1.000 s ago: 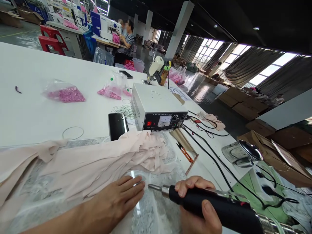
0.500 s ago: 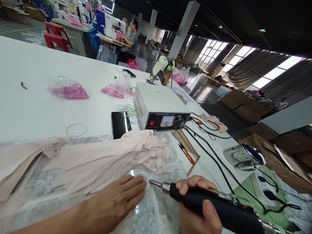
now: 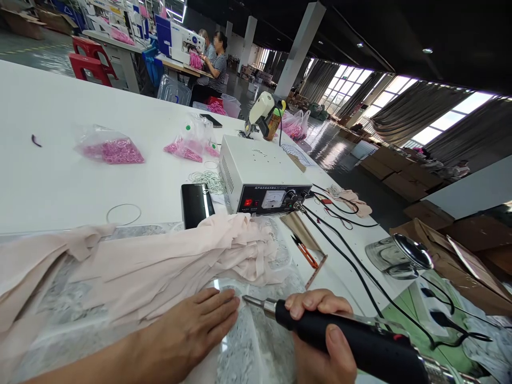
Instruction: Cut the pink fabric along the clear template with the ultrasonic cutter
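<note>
My right hand point(image 3: 324, 325) is wrapped around the black body of an ultrasonic welding handpiece point(image 3: 356, 346). Its narrow metal tip points left and ends close to the fingertips of my left hand point(image 3: 196, 325). That hand lies flat, fingers stretched out, on a clear-covered marbled mat point(image 3: 256, 341); pale pink fabric shows under and beside it, though what is beneath the palm is hidden. Just beyond the fingers, a heap of pale pink fabric strips point(image 3: 176, 261) spreads across the mat to the left.
Behind the fabric stands the welder's control box point(image 3: 260, 170), with black cables point(image 3: 340, 250) running right. Near it lie a phone point(image 3: 197, 205), orange thread snips point(image 3: 306, 253) and a glass mug point(image 3: 400, 256). Bags of pink pieces point(image 3: 116, 149) sit farther back. Two people work at a sewing machine point(image 3: 184, 42).
The view has shifted very slightly. Both hands and the handpiece stay in nearly the same position.
</note>
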A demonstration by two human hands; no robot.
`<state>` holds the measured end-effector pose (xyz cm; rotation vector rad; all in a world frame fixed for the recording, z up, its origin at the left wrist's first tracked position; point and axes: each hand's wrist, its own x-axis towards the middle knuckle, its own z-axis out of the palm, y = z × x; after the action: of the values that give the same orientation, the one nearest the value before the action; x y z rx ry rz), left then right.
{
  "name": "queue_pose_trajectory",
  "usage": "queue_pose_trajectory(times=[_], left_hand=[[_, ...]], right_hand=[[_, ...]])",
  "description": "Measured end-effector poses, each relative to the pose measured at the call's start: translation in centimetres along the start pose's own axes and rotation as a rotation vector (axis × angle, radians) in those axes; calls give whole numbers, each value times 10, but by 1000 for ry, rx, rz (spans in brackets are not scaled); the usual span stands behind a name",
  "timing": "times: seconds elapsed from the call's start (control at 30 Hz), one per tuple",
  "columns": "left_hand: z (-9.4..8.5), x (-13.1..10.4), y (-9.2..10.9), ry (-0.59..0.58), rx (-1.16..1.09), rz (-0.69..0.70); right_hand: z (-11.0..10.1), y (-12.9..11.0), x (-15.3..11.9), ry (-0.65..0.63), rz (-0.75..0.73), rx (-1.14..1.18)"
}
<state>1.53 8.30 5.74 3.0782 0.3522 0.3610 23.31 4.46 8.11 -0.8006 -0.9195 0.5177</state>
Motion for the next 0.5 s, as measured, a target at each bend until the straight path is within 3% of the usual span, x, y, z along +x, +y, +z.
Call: queue_pose_trajectory(times=[0.5], left_hand=[[-2, -4, -1, -12, -15, -16]], right_hand=[[-12, 0, -6, -9, 55, 152]])
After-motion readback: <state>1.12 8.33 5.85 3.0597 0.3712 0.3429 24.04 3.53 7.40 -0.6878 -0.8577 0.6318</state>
